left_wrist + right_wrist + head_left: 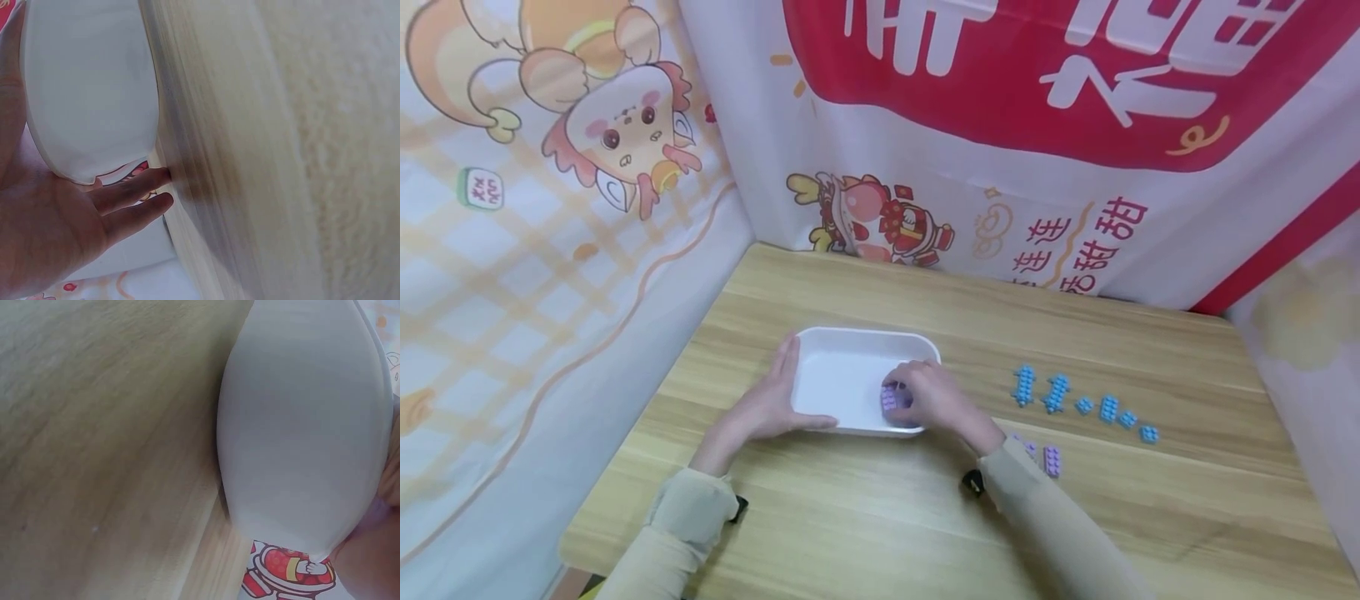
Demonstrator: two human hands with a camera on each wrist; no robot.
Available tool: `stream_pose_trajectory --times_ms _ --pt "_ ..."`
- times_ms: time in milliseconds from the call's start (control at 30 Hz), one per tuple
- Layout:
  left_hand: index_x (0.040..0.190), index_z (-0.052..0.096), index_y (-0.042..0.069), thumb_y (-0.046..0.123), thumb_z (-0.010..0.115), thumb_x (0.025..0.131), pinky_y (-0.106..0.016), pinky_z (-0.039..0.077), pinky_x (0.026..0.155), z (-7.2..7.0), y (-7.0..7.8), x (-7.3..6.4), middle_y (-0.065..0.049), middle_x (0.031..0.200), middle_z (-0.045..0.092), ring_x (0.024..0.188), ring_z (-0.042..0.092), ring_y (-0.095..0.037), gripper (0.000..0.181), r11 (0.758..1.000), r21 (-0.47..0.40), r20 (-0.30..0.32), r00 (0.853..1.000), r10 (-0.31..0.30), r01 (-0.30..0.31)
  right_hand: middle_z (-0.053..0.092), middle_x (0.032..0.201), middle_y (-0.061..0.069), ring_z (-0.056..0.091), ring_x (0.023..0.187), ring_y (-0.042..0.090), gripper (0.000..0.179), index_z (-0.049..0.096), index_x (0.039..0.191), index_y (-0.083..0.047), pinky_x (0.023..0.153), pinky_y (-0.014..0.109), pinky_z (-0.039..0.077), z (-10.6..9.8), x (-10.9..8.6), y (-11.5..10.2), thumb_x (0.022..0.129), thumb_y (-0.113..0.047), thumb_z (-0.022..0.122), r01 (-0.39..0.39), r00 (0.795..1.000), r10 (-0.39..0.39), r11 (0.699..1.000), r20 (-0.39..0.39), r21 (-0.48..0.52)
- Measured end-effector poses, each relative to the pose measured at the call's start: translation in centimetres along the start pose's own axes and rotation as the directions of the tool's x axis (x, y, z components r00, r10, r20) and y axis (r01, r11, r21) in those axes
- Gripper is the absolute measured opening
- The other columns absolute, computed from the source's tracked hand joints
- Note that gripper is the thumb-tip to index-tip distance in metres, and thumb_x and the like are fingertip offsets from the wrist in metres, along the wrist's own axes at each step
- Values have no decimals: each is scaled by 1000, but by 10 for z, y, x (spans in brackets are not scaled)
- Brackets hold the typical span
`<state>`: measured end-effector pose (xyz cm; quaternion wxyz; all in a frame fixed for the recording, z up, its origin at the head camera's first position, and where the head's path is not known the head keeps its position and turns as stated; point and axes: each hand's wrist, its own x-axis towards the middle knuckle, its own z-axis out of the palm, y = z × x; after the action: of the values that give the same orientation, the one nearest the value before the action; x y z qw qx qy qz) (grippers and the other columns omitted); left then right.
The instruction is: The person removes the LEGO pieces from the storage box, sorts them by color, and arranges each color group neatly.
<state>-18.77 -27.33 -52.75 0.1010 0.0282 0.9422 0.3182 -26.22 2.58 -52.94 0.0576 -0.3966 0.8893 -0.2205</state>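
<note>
A white rectangular tray [842, 377] lies on the wooden table. My left hand [773, 400] rests against its left end, fingers fairly straight along the side and thumb along the front rim; the left wrist view shows this hand [56, 225] beside the tray's wall [94, 87]. Over the tray's right end, my right hand [934, 397] holds a purple building block [890, 402] inside it. In the right wrist view the tray's outer wall [300, 431] hides the block, and only part of the right hand [372, 556] shows at the edge.
Right of the tray, several blue building blocks [1055, 393] lie in a row on the table [880, 508]. Nearer the right sleeve are a purple block [1052, 461] and another one [1028, 448] partly covered by it. Printed cloth [1000, 125] hangs behind and at the sides.
</note>
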Motion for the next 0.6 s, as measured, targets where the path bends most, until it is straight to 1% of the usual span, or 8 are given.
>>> stream_pose_trajectory --times_ms 167,267,433,600 --pt "175 -14 4 69 93 76 -72 34 130 -2 3 1 -24 185 -11 163 26 -59 159 1000 4 -1 1000 2 -2 82 118 9 75 107 26 44 80 124 -9 108 48 60 2 0 3 86 -26 94 6 999 -6 1000 -44 0" --pt "175 -14 4 69 93 76 -72 34 130 -3 4 1 -24 185 -12 163 26 -59 159 1000 4 2 1000 -4 4 82 117 9 75 108 27 43 80 123 -10 106 49 61 3 -1 3 86 -27 94 6 998 -6 1000 -66 6" --pt "175 -14 4 70 92 76 -73 35 129 -1 3 -1 -24 185 -13 162 28 -60 160 1000 9 12 1000 -13 13 81 118 9 74 109 27 45 79 125 -10 104 48 61 5 -4 1 87 -29 94 -17 998 18 1000 -62 26" --pt "175 -13 4 70 93 75 -74 37 128 0 3 -1 -25 185 -12 161 30 -61 160 1000 15 5 1000 -9 9 81 117 8 74 108 26 45 79 124 -11 105 47 61 6 -5 1 86 -30 95 -14 996 16 1000 -82 28"
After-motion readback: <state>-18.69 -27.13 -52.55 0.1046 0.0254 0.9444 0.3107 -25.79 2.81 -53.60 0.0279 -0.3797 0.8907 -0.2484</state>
